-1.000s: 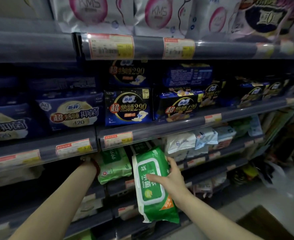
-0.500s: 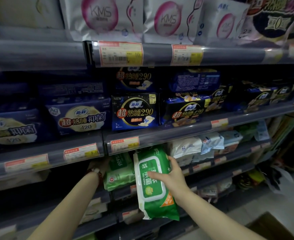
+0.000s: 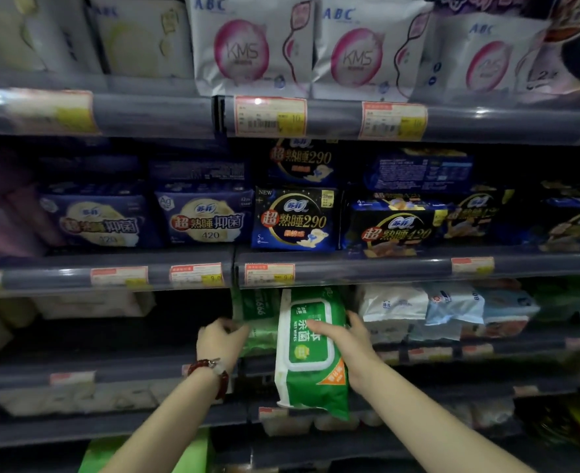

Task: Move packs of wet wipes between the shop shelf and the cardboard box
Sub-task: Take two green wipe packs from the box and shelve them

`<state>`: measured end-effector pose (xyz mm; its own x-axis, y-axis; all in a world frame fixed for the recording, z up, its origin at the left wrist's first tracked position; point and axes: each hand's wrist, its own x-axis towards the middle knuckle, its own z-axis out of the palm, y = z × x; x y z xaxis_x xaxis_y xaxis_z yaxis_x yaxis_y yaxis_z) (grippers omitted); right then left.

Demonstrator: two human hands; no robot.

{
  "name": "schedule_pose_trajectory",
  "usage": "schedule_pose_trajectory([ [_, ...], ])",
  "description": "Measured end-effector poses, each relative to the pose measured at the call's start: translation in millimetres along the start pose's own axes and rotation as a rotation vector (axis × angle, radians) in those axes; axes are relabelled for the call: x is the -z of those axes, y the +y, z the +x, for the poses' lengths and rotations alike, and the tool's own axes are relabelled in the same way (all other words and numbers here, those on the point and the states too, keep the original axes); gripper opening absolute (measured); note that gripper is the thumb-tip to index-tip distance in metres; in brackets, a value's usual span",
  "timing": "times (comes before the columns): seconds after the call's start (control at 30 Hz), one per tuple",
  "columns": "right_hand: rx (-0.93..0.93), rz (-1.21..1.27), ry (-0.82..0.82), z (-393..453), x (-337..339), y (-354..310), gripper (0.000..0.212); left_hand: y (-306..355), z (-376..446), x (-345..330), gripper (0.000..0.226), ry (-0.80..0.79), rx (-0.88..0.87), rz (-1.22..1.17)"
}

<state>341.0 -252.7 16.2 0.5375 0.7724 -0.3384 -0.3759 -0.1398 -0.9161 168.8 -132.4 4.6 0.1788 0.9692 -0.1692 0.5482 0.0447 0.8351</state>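
Note:
My right hand (image 3: pixel 344 349) grips a green-and-white pack of wet wipes (image 3: pixel 310 367) upright, thumb across its front label, its top edge just under the shelf rail (image 3: pixel 367 271). My left hand (image 3: pixel 220 341), with a red bead bracelet on the wrist, holds the side of a second green pack (image 3: pixel 259 319) standing on the shelf just left of the first. The cardboard box is out of view.
White and pale blue tissue packs (image 3: pixel 418 308) fill the same shelf to the right. Dark blue sanitary pad packs (image 3: pixel 293 218) line the shelf above, white ABC packs (image 3: pixel 251 46) the top one. Lower shelves hold more pale packs. A dark gap lies left of my left hand.
My right hand has raised the green pack up toward the shelf opening. My left hand has come out from under the rail onto the shelved green pack. The view has tilted upward.

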Motion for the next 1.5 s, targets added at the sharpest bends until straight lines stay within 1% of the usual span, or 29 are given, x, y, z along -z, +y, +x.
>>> schedule_pose_trajectory([
  [0.03,-0.019,-0.005,-0.012,2,1,0,0.07,-3,-6,-2,0.03,0.006,0.023,-0.003],
  [0.07,-0.039,-0.011,-0.024,5,1,0,0.076,-5,-13,-4,0.037,-0.035,0.075,-0.064],
  [0.1,-0.065,-0.014,-0.032,7,2,0,0.086,-6,-19,-8,0.048,-0.129,0.164,-0.194],
  [0.13,-0.091,-0.01,-0.047,8,1,0,0.096,-5,-28,-9,0.059,-0.259,0.272,-0.326],
  [0.17,-0.113,0.003,-0.059,9,1,-1,0.104,-3,-36,-10,0.066,-0.397,0.361,-0.411],
  [0.2,-0.125,0.017,-0.062,9,1,-2,0.111,0,-44,-11,0.071,-0.52,0.411,-0.445],
  [0.23,-0.133,0.026,-0.055,11,2,-2,0.117,0,-51,-14,0.069,-0.611,0.428,-0.471],
  [0.3,-0.165,0.013,-0.06,14,5,-2,0.129,2,-60,-21,0.056,-0.691,0.392,-0.567],
  [0.33,-0.19,0.021,-0.075,16,8,-3,0.127,6,-66,-25,0.054,-0.684,0.368,-0.626],
  [0.37,-0.215,0.038,-0.1,16,11,-4,0.119,8,-70,-29,0.053,-0.657,0.356,-0.68],
  [0.43,-0.23,0.038,-0.169,14,18,-7,0.097,9,-75,-39,0.05,-0.578,0.355,-0.777],
  [0.53,-0.188,-0.042,-0.263,6,29,-11,0.066,7,-78,-52,0.056,-0.488,0.346,-0.861],
  [0.6,-0.166,-0.092,-0.287,1,37,-9,0.049,10,-78,-60,0.056,-0.444,0.331,-0.873],
  [0.67,-0.154,-0.145,-0.273,-6,46,-5,0.04,17,-73,-69,0.054,-0.393,0.354,-0.908],
  [0.77,-0.176,-0.144,-0.252,-14,58,0,0.036,33,-58,-80,0.068,-0.343,0.402,-0.96],
  [0.83,-0.179,-0.111,-0.228,-13,62,1,0.031,47,-47,-85,0.064,-0.324,0.433,-0.917],
  [0.93,-0.145,-0.088,-0.139,-1,62,-2,0.025,65,-33,-95,0.061,-0.335,0.471,-0.861],
  [1.03,-0.125,-0.053,-0.063,13,56,-5,0.026,77,-23,-100,0.051,-0.298,0.478,-0.842],
  [1.13,-0.155,0.045,0.034,23,46,-4,0.027,83,-13,-102,0.051,-0.24,0.478,-0.873],
  [1.2,-0.177,0.124,0.11,29,40,-4,0.03,88,-12,-102,0.038,-0.226,0.453,-0.9],
  [1.27,-0.194,0.19,0.149,34,36,-6,0.029,89,-11,-103,0.026,-0.22,0.429,-0.899],
  [1.33,-0.21,0.25,0.153,34,35,-9,0.023,87,-9,-105,0.023,-0.163,0.413,-0.857],
  [1.4,-0.208,0.251,0.151,33,37,-8,0.021,80,-8,-107,0.025,-0.094,0.395,-0.788],
  [1.5,-0.186,0.197,0.141,30,42,0,0.021,68,-14,-110,0.038,-0.056,0.33,-0.591],
])
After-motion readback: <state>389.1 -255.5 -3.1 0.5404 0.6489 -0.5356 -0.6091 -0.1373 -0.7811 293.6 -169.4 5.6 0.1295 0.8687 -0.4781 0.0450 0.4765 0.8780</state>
